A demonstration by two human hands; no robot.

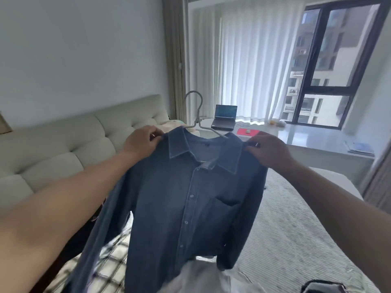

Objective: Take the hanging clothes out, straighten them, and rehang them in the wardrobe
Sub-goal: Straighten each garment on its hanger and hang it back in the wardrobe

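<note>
A blue denim shirt [182,199] hangs on a white hanger [197,115] in mid-air above the bed, front facing me, buttoned, with a chest pocket. My left hand [141,142] pinches the shirt's left shoulder beside the collar. My right hand [268,150] pinches the right shoulder. The hanger's hook sticks up behind the collar. Both sleeves hang down. The wardrobe is out of view.
Below the shirt on the bed lie a plaid garment [105,265] and a white garment [207,275]. The striped bed cover [292,229] spreads to the right. A padded headboard [69,144] is at left. A desk [313,138] with a laptop [224,117] stands by the window.
</note>
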